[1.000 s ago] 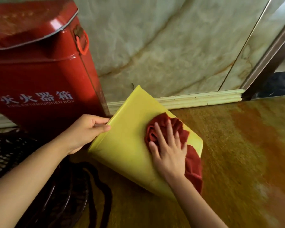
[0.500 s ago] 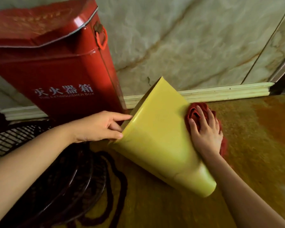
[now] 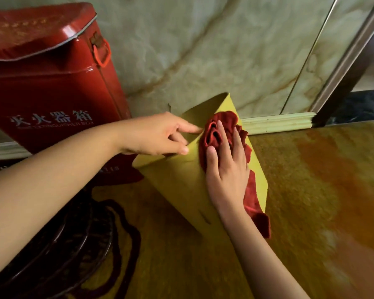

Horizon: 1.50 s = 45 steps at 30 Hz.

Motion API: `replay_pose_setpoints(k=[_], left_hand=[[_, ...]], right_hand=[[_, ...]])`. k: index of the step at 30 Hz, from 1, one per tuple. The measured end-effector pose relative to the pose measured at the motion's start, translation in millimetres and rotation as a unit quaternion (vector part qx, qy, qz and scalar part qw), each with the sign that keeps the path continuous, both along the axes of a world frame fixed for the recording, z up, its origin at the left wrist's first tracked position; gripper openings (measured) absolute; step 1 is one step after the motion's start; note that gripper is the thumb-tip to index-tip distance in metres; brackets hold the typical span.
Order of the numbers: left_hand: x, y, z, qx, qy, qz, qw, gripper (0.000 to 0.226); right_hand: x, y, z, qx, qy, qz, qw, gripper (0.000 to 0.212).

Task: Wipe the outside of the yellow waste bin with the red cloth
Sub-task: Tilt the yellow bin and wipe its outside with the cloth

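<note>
My right grip (image 3: 226, 169) lies flat and open, palm down, pressing the red cloth (image 3: 219, 134) against the upper side of the yellow waste bin (image 3: 181, 186). My fingers (image 3: 222, 134) are spread over the bunched folds, and the rest of the cloth trails back under my wrist and hangs off the bin's edge on the outer side of my forearm.

The bin is tipped over on the floor (image 3: 311, 190), its open mouth just beyond my fingertips and facing the marble wall (image 3: 203, 50), its narrower base back toward me beneath my right forearm.

My left grip (image 3: 160, 134) is just across from the right one, closed on the bin's rim: the forefinger points along the edge and touches the cloth, while the other fingers curl over the lip. How far they reach inside I cannot tell.

Behind my left grip stands a red fire extinguisher box (image 3: 52, 87) against the wall. Under my left forearm lie a dark round grille (image 3: 58, 244) and a dark cord (image 3: 125, 229), both blurred.
</note>
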<state>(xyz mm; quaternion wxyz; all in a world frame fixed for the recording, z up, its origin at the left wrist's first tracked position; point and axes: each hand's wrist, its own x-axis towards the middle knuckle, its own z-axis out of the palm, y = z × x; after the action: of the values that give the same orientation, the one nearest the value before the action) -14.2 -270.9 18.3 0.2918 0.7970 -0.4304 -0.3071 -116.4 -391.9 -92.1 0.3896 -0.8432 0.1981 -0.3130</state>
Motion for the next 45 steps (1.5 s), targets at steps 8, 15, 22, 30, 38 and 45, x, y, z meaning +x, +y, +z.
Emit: replay_pose_setpoints(k=[8, 15, 22, 30, 38, 45], left_hand=[[15.3, -12.5, 18.4, 0.066, -0.032, 0.038, 0.997, 0.052], [11.8, -53.5, 24.8, 0.03, -0.048, 0.081, 0.995, 0.03], [7.4, -81.0, 23.9, -0.076, 0.118, 0.148, 0.979, 0.029], [-2.5, -2.5, -36.9, -0.065, 0.066, 0.159, 0.983, 0.084], [-8.4, 22.2, -34.1, -0.023, 0.143, 0.196, 0.97, 0.091], [-2.8, 12.3, -29.3, -0.033, 0.144, 0.214, 0.966, 0.088]], right_hand=[[-33.2, -60.9, -91.1, 0.051, 0.089, -0.005, 0.995, 0.042], [-26.4, -78.4, -59.3, 0.177, 0.089, -0.021, 0.98, 0.045], [11.3, -37.8, 34.2, -0.126, -0.011, -0.009, 0.992, 0.052], [26.8, -96.7, -31.0, -0.164, 0.049, -0.046, 0.984, 0.049], [36.1, -117.7, -49.0, 0.024, 0.125, -0.184, 0.975, 0.046], [54.4, -27.8, -8.2, -0.059, 0.066, -0.077, 0.993, 0.054]])
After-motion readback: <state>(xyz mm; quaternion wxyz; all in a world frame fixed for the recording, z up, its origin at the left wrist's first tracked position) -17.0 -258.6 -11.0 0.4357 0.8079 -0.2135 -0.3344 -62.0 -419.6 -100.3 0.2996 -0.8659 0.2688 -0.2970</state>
